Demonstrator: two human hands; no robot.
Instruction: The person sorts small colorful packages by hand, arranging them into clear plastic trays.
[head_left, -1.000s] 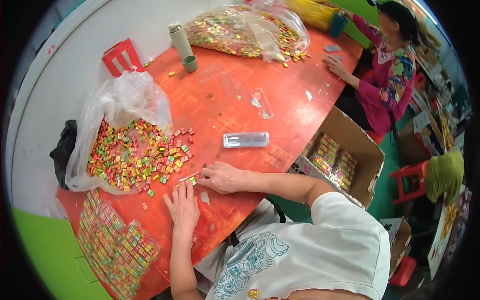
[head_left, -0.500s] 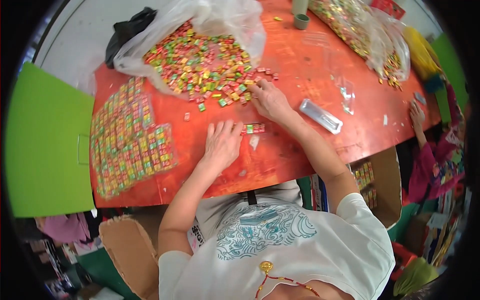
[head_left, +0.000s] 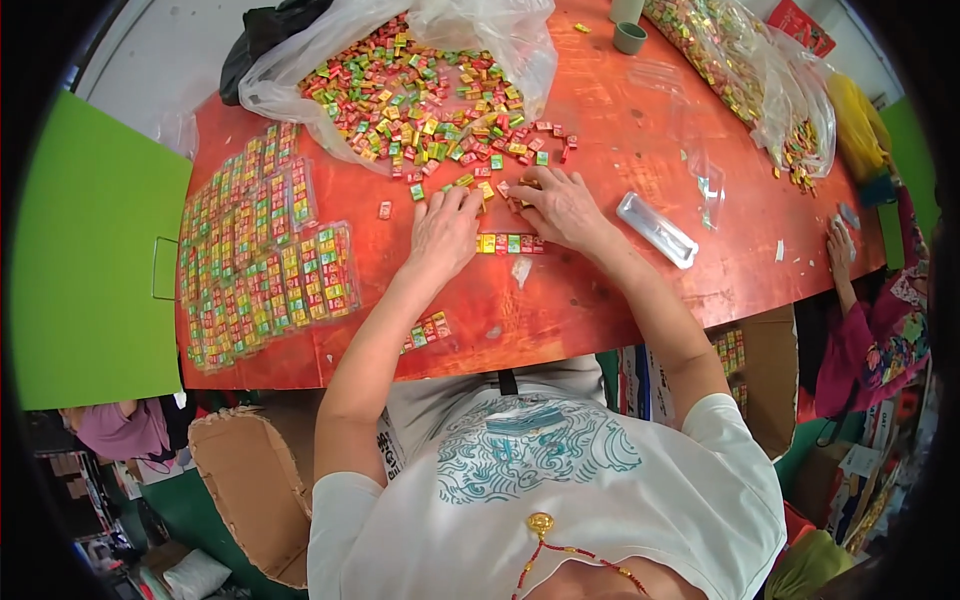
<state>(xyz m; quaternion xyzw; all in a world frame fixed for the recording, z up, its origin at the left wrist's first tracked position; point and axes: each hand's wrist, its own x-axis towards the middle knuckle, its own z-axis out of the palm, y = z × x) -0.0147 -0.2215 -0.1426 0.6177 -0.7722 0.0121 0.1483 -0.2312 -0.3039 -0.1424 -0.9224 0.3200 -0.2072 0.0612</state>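
My left hand (head_left: 446,232) rests on the red table, its fingers stretched forward and slightly bent, tips at some loose wrapped candies. Facing it, my right hand (head_left: 572,212) has its thumb and fingers closed around wrapped candies (head_left: 526,187), partly hidden by the fingers. Just below both hands lies a short straight row of wrapped candies (head_left: 512,244) in yellow, green and red. Another short row (head_left: 428,331) lies beside my left forearm. Beyond the fingertips, a large heap of loose candies (head_left: 420,105) spills out of a clear plastic bag (head_left: 270,75).
Clear packs of candies (head_left: 260,250) cover the table's left side. A clear plastic tray (head_left: 657,230) lies right of my right hand. Farther right are another candy bag (head_left: 740,70), a green cup (head_left: 629,38) and another person's hand (head_left: 840,250). Cardboard boxes (head_left: 250,490) stand below the table edge.
My left hand has moved from the candy row up to the loose candies. My right hand has drawn back from the heap toward it. The row beside my left forearm has come into view.
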